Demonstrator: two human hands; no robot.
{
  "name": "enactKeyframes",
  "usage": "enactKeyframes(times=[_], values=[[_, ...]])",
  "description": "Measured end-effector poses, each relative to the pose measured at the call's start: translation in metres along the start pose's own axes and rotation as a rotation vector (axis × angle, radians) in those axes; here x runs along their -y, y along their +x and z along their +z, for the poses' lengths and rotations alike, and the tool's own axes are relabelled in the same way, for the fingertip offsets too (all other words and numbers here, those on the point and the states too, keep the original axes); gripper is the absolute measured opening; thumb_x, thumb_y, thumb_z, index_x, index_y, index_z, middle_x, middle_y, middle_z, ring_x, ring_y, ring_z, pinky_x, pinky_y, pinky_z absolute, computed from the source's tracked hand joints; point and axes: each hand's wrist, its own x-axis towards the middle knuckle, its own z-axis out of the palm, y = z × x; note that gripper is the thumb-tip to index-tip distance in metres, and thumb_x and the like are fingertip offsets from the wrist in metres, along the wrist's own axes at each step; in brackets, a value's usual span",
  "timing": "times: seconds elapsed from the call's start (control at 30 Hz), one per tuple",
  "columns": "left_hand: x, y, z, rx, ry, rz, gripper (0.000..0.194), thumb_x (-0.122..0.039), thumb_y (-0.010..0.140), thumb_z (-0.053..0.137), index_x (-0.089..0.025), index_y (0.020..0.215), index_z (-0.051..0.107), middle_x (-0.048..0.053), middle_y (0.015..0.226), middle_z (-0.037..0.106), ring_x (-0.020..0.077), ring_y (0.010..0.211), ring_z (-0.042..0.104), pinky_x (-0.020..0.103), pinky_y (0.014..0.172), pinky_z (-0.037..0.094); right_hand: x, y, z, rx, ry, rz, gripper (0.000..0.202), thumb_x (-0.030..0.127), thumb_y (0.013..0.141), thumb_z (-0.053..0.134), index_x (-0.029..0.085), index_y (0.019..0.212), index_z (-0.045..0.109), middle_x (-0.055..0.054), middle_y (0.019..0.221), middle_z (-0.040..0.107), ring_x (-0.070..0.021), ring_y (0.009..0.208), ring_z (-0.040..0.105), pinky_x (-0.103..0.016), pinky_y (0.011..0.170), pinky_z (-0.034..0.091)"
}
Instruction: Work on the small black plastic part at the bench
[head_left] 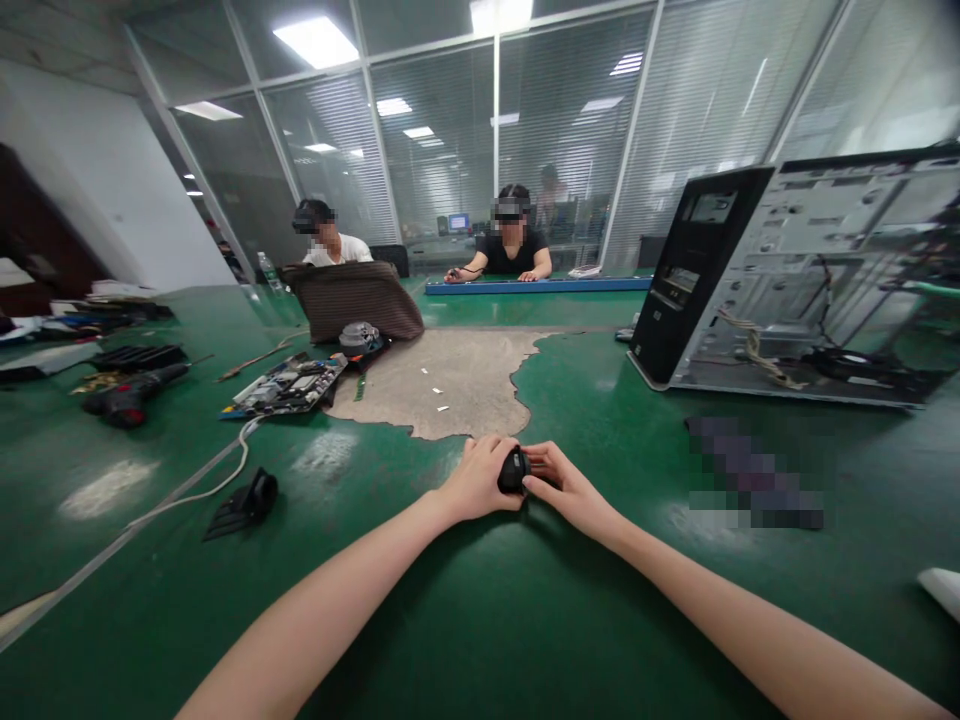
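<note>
Object [512, 471], blk — pinched in L hand [480, 478] & R hand [568, 486] grips, over grn tbl [465, 640].

- The left hand [480, 480] was bare, its fingers slender.
- The right hand [576, 495] was likewise bare and slim-fingered.
- The left forearm [322, 600] was bare and smooth, widening from a narrow wrist.
- The right forearm [720, 595], also bare, had the same tapering shape.

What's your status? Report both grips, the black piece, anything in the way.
Left grip closed on small rounded black piece. Right grip at its right side, hold unclear. Nothing seen blocking; ragged-edged tan patch just beyond.
</note>
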Motion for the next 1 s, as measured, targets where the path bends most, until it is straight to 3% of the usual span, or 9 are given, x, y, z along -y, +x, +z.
enactKeyframes(times=[0.1,0.23,0.47,0.7,0.83,1.0], values=[[0.0,0.0,0.001,-0.002,0.006,-0.014,0.056,-0.034,0.058,0.063,-0.021,0.108,0.04,0.006,0.101,0.049,0.0235,0.094,0.046,0.034,0.08,0.03,-0.002,0.002,-0.001,0.026,0.023,0.002,0.027,0.029,0.077,0.054,0.022,0.101,0.044,-0.003,0.098,0.055,-0.0168,0.095,0.054,-0.038,0.089,0.041],[0.002,-0.001,0.005,-0.041,0.019,-0.012,0.057,-0.034,0.058,0.063,-0.021,0.108,0.04,0.006,0.101,0.049,0.0238,0.095,0.045,0.033,0.079,0.03,-0.005,0.004,0.0,-0.039,0.025,0.027,0.017,0.031,0.08,0.05,0.022,0.093,0.046,-0.002,0.092,0.056,-0.0163,0.09,0.055,-0.036,0.084,0.044],[0.006,0.001,0.008,-0.05,-0.003,0.0,0.053,-0.032,0.059,0.062,-0.021,0.106,0.041,0.006,0.1,0.05,0.0229,0.094,0.046,0.033,0.077,0.03,-0.004,0.005,0.003,-0.086,-0.038,0.069,0.024,0.03,0.079,0.051,0.021,0.1,0.046,-0.004,0.098,0.054,-0.0177,0.095,0.053,-0.037,0.087,0.042],[0.013,0.0,0.009,-0.039,-0.029,0.04,0.055,-0.035,0.058,0.063,-0.02,0.106,0.041,0.006,0.099,0.05,0.0226,0.093,0.046,0.033,0.076,0.03,-0.002,0.005,-0.002,0.0,0.038,0.069,0.027,0.024,0.072,0.061,0.022,0.094,0.045,-0.002,0.1,0.054,-0.0171,0.1,0.052,-0.037,0.091,0.039],[0.014,0.001,0.01,-0.043,-0.023,0.053,0.056,-0.035,0.059,0.061,-0.02,0.108,0.04,0.007,0.101,0.049,0.0232,0.095,0.046,0.033,0.076,0.031,-0.002,0.007,0.0,-0.077,0.034,0.121,0.016,0.029,0.076,0.055,0.022,0.087,0.046,-0.001,0.092,0.055,-0.016,0.091,0.055,-0.036,0.086,0.042],[0.015,0.002,0.008,-0.019,-0.03,0.05,0.058,-0.034,0.058,0.063,-0.02,0.108,0.04,0.006,0.101,0.05,0.0233,0.094,0.046,0.034,0.077,0.031,-0.004,0.008,0.003,-0.076,-0.038,0.102,0.02,0.028,0.079,0.051,0.022,0.097,0.045,-0.003,0.094,0.054,-0.0164,0.093,0.053,-0.036,0.086,0.042]])
